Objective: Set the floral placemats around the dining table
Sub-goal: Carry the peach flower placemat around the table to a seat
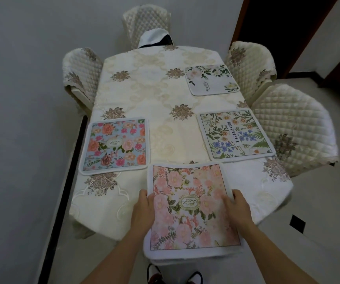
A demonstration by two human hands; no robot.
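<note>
A pink floral placemat (189,203) lies over the near edge of the dining table (154,95), its near part hanging past the edge. My left hand (143,208) grips its left edge and my right hand (236,208) grips its right edge. A blue placemat with pink and orange roses (114,145) lies flat at the left side. On the right side rests a white placemat with blue and orange flowers (236,136). Farther back on the right is a pale placemat with green leaves (211,79).
Quilted cream chairs stand around the table: one at the far left (82,75), one at the far end (146,23), two on the right (249,68) (294,128). A white and dark cloth (154,38) lies at the far end. A grey wall runs close along the left.
</note>
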